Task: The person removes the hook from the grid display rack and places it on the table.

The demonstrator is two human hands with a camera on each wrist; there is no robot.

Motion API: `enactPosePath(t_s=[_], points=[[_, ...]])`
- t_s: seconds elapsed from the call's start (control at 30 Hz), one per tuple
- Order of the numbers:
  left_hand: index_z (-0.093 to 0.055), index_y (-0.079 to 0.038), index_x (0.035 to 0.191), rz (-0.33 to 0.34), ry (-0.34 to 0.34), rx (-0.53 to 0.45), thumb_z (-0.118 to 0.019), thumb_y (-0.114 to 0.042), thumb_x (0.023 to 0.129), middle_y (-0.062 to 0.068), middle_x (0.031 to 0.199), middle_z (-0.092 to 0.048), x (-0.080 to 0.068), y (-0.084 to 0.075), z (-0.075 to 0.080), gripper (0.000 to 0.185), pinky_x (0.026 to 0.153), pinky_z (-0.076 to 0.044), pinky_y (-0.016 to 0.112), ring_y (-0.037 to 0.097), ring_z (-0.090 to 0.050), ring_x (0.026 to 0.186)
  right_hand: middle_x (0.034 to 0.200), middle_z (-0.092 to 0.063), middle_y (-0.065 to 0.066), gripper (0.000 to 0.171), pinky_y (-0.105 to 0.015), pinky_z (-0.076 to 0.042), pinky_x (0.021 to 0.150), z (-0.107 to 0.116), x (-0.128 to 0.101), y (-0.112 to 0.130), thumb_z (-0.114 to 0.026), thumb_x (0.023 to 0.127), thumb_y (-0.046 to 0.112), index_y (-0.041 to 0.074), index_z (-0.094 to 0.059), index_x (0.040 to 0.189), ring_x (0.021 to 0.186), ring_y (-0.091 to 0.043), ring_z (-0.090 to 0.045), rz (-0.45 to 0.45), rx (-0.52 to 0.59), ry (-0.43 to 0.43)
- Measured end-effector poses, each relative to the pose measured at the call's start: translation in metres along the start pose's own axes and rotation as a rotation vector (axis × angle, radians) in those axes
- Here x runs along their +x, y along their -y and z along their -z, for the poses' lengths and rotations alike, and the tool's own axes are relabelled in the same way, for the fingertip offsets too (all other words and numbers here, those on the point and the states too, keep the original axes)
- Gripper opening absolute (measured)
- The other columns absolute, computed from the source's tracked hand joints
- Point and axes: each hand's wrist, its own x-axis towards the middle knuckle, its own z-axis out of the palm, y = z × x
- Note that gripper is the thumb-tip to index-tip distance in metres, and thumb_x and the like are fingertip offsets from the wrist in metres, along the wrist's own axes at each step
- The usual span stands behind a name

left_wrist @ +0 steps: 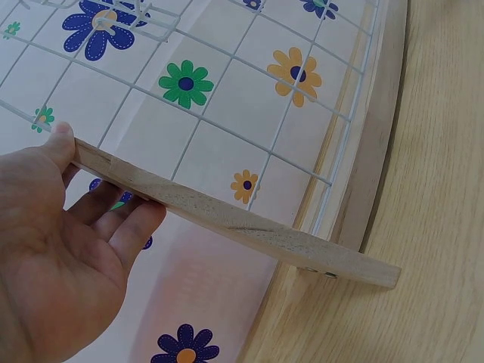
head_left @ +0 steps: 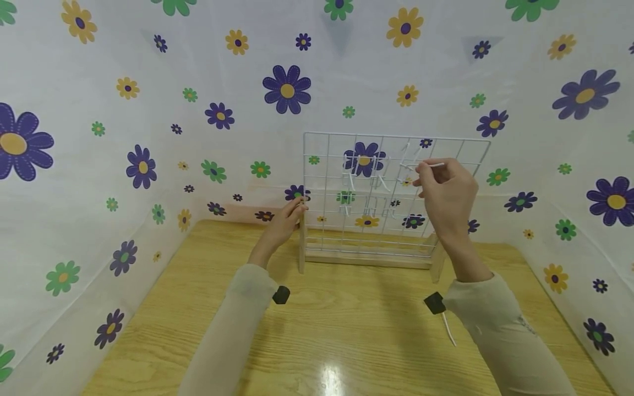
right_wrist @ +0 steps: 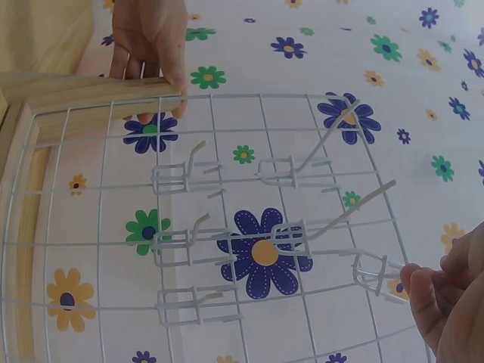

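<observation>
A white wire grid (head_left: pixel 396 137) stands upright in a wooden frame. My left hand (head_left: pixel 283 224) grips the top of its left wooden post (left_wrist: pixel 227 221), thumb on one side and fingers on the other. Near the grid's upper right, my right hand (head_left: pixel 449 192) pinches a white wire hook (right_wrist: pixel 369 274) by its prong between thumb and fingertips. The hook's wire base lies against the grid wires in the right wrist view. Several more hooks (right_wrist: pixel 291 172) hang on the grid in two rows, prongs sticking out towards me.
The stand's wooden bottom rail (head_left: pixel 366 258) and right foot (head_left: pixel 437 267) rest on the wood-grain table (head_left: pixel 317 319). A white sheet with printed flowers (head_left: pixel 198 49) surrounds the table at the back and sides. Small black wrist devices (head_left: pixel 435 303) sit at both cuffs.
</observation>
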Motion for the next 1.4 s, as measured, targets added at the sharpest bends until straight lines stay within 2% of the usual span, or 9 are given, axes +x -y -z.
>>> enactPosePath(t_s=[0.2, 0.37, 0.73, 1.03, 1.13, 1.27, 1.4], points=[[-0.024, -0.015, 0.166, 0.001, -0.001, -0.003, -0.034, -0.032, 0.115, 0.016, 0.161, -0.039, -0.001, -0.002, 0.001, 0.054, 0.118, -0.038, 0.050, 0.033, -0.032, 0.151, 0.093, -0.075, -0.020, 0.018, -0.012, -0.054, 0.054, 0.008, 0.000, -0.012, -0.065, 0.101, 0.008, -0.007, -0.072, 0.106, 0.063, -0.001, -0.064, -0.027, -0.001, -0.001], [-0.025, -0.015, 0.165, 0.007, 0.002, -0.010, -0.034, -0.032, 0.115, 0.016, 0.162, -0.039, -0.001, -0.004, 0.001, 0.054, 0.118, -0.038, 0.049, 0.033, -0.032, 0.151, 0.091, -0.076, -0.013, 0.018, -0.015, -0.055, 0.054, 0.020, -0.003, -0.017, -0.065, 0.100, 0.010, -0.006, -0.072, 0.105, 0.062, -0.004, -0.066, -0.036, 0.011, -0.005], [-0.025, -0.014, 0.165, -0.006, 0.009, 0.001, -0.034, -0.032, 0.115, 0.017, 0.163, -0.037, 0.000, -0.004, 0.000, 0.054, 0.119, -0.038, 0.049, 0.034, -0.032, 0.151, 0.079, -0.070, 0.016, 0.017, -0.013, -0.054, 0.051, 0.042, -0.017, -0.026, -0.066, 0.099, 0.007, -0.008, -0.071, 0.101, 0.056, -0.004, -0.063, -0.040, 0.001, 0.002], [-0.026, -0.015, 0.165, 0.012, 0.005, 0.011, -0.034, -0.032, 0.115, 0.016, 0.163, -0.038, 0.000, -0.001, 0.000, 0.053, 0.118, -0.038, 0.048, 0.033, -0.032, 0.151, 0.079, -0.069, 0.021, 0.017, -0.012, -0.052, 0.050, 0.056, -0.031, -0.037, -0.066, 0.100, 0.007, -0.009, -0.071, 0.104, 0.056, -0.001, -0.063, -0.056, -0.039, 0.026], [-0.026, -0.015, 0.165, 0.015, 0.000, 0.015, -0.034, -0.032, 0.115, 0.015, 0.162, -0.038, 0.000, -0.001, 0.000, 0.053, 0.118, -0.039, 0.048, 0.032, -0.033, 0.151, 0.081, -0.071, 0.018, 0.018, -0.012, -0.053, 0.052, 0.059, -0.036, -0.041, -0.067, 0.100, 0.009, -0.008, -0.071, 0.105, 0.057, -0.001, -0.063, -0.067, -0.054, 0.029], [-0.027, -0.016, 0.165, 0.010, -0.008, 0.004, -0.034, -0.032, 0.115, 0.015, 0.162, -0.039, 0.001, -0.001, -0.001, 0.053, 0.118, -0.039, 0.048, 0.033, -0.033, 0.151, 0.084, -0.074, 0.009, 0.015, -0.013, -0.055, 0.054, 0.063, -0.041, -0.047, -0.066, 0.099, 0.004, -0.010, -0.071, 0.103, 0.058, -0.003, -0.064, -0.070, -0.021, 0.026], [-0.027, -0.016, 0.165, 0.012, -0.012, 0.001, -0.034, -0.033, 0.115, 0.015, 0.162, -0.039, 0.001, 0.001, 0.000, 0.053, 0.118, -0.039, 0.048, 0.033, -0.033, 0.151, 0.083, -0.074, 0.013, 0.014, -0.013, -0.055, 0.054, 0.066, -0.049, -0.052, -0.065, 0.099, 0.002, -0.010, -0.071, 0.102, 0.056, -0.004, -0.063, -0.087, -0.015, 0.025]])
